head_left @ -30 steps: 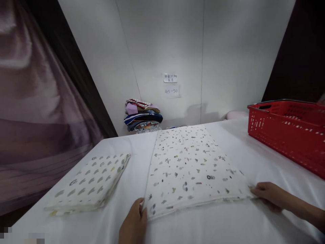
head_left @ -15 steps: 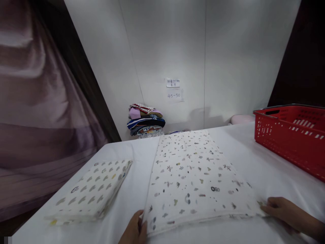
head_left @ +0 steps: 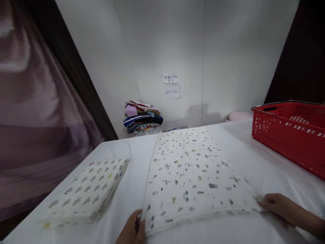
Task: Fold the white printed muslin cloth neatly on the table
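Observation:
A white cloth with small printed shapes (head_left: 190, 173) lies spread flat on the white table (head_left: 243, 145). My left hand (head_left: 132, 230) pinches its near left corner at the bottom edge of the view. My right hand (head_left: 275, 204) pinches its near right corner, fingers closed on the cloth's edge. A second patterned cloth (head_left: 86, 191), folded into a thick square, lies to the left of the spread one, apart from both hands.
A red plastic basket (head_left: 289, 135) stands at the table's right. A stack of folded coloured clothes (head_left: 142, 117) sits at the back against the white wall, below two paper notes (head_left: 171, 84). A purple curtain (head_left: 33, 118) hangs on the left.
Both hands keep their hold on the near corners and have slid a little nearer to me; the cloth lies a bit flatter. The camera shifted slightly.

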The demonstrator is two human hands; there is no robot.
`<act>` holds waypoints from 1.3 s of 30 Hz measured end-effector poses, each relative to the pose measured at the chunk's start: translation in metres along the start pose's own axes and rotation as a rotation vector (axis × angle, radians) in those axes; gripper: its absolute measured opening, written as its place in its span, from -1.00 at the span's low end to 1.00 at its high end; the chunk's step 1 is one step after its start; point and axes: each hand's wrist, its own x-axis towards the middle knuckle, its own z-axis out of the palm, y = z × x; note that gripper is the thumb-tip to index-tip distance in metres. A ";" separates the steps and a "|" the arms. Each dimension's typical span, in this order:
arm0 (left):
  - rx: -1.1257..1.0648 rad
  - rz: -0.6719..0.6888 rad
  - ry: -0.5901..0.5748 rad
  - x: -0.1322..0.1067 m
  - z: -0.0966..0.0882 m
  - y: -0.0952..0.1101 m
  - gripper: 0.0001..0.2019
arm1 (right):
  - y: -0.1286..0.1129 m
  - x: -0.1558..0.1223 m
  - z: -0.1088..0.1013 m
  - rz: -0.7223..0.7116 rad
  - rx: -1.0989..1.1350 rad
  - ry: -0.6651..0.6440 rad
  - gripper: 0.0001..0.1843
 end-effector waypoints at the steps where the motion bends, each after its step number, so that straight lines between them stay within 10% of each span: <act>1: 0.012 -0.023 0.009 -0.003 -0.001 0.004 -0.62 | -0.003 -0.003 -0.002 -0.005 -0.001 0.006 -0.43; 17: 0.196 -0.058 0.036 -0.017 -0.008 0.033 -0.59 | -0.077 -0.049 -0.038 -0.050 0.400 -0.110 -0.55; 39: 0.148 -0.056 0.057 -0.016 -0.008 0.031 -0.61 | -0.054 -0.040 -0.021 0.146 0.135 -0.077 -0.63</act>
